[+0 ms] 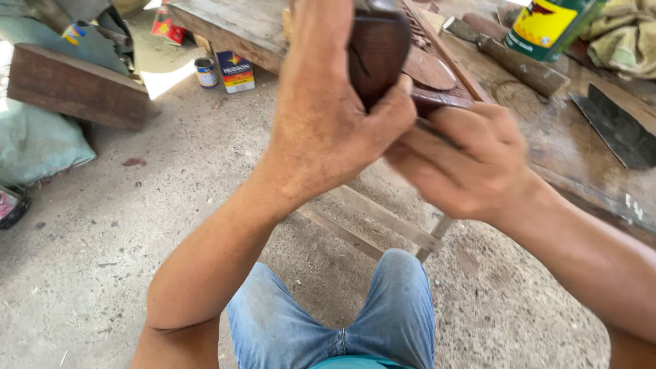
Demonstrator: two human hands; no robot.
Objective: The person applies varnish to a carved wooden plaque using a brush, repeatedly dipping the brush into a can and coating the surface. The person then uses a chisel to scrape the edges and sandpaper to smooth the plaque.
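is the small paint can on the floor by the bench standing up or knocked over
Upright. The small can stands on its base on the concrete floor, round top facing up.

Open concrete floor [116, 225] to the left allows free passage. Right side obstructed: counter [567, 147] crowded with a green can [547, 27], wooden handle [519, 65], dark blade [618, 126] and rags [625, 34]. Wooden frame [376, 222] blocks below.

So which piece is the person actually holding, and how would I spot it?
Start at the long wooden workbench along the right. At its near edge both hands meet: the left hand wraps a dark reddish-brown wooden piece, with the right hand beside it. Unlike the flat carved panel behind it, it is lifted, smooth and rounded.
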